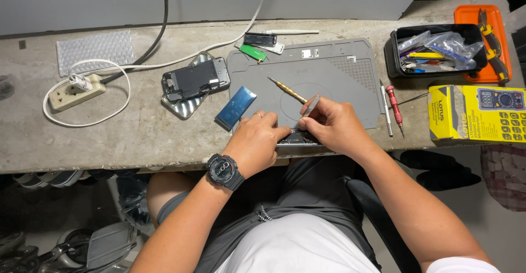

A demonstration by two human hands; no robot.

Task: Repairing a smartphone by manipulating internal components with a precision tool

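Working at the near edge of the grey mat (350,87), your hands meet over a small dark device (298,138): left hand (257,141) pressed flat on it, right hand (331,122) pinching a thin grey pry tool (310,106). Prying looks underway; next calls for a steady hold and a shallow angle.

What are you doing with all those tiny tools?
A person sits at a concrete bench, both hands over a grey rubber work mat. The left hand presses on a small dark device at the mat's near edge. The right hand holds a thin grey tool against it. A brass-handled screwdriver lies on the mat, and an opened phone lies left of it.
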